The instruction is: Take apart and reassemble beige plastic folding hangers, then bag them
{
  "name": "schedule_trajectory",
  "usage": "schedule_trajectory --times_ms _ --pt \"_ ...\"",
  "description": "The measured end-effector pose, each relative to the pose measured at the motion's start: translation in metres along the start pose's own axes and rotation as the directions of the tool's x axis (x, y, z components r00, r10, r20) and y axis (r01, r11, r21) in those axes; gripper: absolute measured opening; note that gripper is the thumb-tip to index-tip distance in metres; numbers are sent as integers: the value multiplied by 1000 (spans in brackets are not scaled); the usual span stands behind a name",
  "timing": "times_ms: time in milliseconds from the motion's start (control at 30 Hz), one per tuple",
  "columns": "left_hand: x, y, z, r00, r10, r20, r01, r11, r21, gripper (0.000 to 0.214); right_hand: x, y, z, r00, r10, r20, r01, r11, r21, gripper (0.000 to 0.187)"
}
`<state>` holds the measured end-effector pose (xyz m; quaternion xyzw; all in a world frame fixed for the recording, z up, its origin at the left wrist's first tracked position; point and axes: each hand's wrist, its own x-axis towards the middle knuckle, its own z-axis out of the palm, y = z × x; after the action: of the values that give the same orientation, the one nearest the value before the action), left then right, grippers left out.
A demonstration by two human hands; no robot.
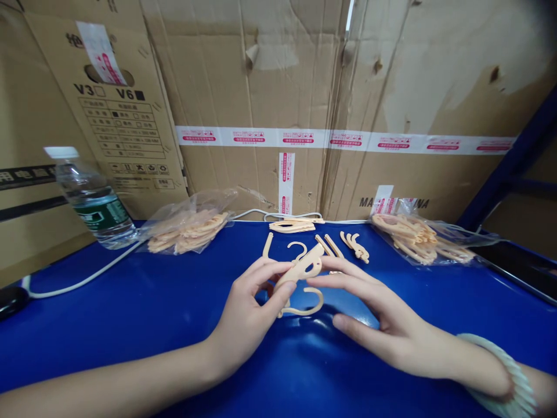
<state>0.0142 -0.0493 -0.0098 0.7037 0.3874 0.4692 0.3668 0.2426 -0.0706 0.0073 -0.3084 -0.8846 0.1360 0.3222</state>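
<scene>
My left hand (256,302) is closed on a beige plastic folding hanger (300,268), pinched between thumb and fingers above the blue table. A curved hook (321,302) shows just below the held piece, turned to the right. On the other side, my right hand (383,313) has its fingers stretched out and thumb apart; its fingertips reach the hanger's right edge, and whether they press on it I cannot tell. Behind the hands lie a loose hook (297,246), thin hanger arms (333,246) and a small pile of hooks (355,246).
Clear bags of beige hanger parts lie left (191,229) and right (413,235). A water bottle (93,203) leans near the left bag. Further parts (292,226) and a white cable (82,281) lie on the blue table (143,313). Cardboard (252,180) walls the back.
</scene>
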Motion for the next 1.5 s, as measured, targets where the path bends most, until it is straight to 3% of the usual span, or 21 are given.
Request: schedule_trajectory --times_ms 167,267,367,433,500,567,633,733,800,1000,1167,1367,1500 --pt "0 2 -2 999 2 -35 0 999 34 22 2 4 -1 992 115 -56 -100 969 224 36" --pt "3 -4 -2 999 7 -43 -4 998 55 22 6 6 2 951 287 -112 -219 885 412 25" --pt "5 -13 -1 998 -11 58 6 997 70 25 9 9 7 884 465 -41 -385 776 499 26" --pt "5 -16 -1 994 2 112 -18 990 139 25 8 12 9 866 500 31 -446 741 501 30" --pt "5 -18 -2 983 76 167 -120 954 276 25 8 14 11 862 498 88 -464 709 532 35" --pt "5 -18 -4 945 188 267 -294 847 444 25 7 14 13 864 485 134 -463 665 586 41" --pt "6 -18 -4 875 310 371 -479 661 577 26 7 12 14 866 464 184 -467 621 629 46" --pt "5 -20 -3 766 448 461 -633 405 659 29 7 9 17 851 443 281 -506 554 661 51" --pt "5 -20 -3 733 477 485 -663 342 666 29 7 7 18 828 441 347 -553 537 637 50" --pt "4 -15 -4 685 494 536 -705 263 658 34 5 0 18 749 495 441 -660 494 566 42" --pt "5 -12 -5 599 534 597 -759 140 636 29 4 -5 17 752 477 455 -659 557 505 41" --pt "3 -9 -5 570 567 594 -742 45 669 27 3 -11 16 825 474 307 -560 758 335 38" --pt "2 -6 -6 560 585 587 -737 29 675 28 -1 -10 19 915 371 157 -398 891 216 37"
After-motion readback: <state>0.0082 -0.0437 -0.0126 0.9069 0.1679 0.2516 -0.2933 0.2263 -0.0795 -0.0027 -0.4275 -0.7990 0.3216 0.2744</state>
